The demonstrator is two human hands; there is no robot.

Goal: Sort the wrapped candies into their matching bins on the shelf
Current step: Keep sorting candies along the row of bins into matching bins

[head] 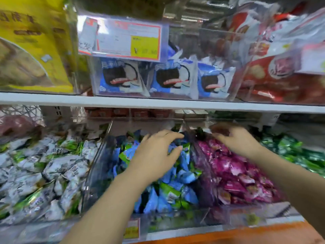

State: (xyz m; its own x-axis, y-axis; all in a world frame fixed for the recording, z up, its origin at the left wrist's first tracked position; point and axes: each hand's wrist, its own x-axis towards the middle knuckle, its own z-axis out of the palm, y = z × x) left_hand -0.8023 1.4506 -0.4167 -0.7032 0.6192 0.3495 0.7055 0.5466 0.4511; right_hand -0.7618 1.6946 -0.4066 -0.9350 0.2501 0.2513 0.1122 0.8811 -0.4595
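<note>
Head view: left hand (154, 155) spread loose, right hand (237, 140) grip unclear, flanking clear divider (195, 155).

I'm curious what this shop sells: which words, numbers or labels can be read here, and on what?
"¥": on the yellow patch of the price label; the digits after it are blurred.
"发": seemingly, on the small white tag beside it.
Yellow bag, blue-and-white packets, white-and-green candies, red bags, lower shelf tag: print too blurred to read.
</note>
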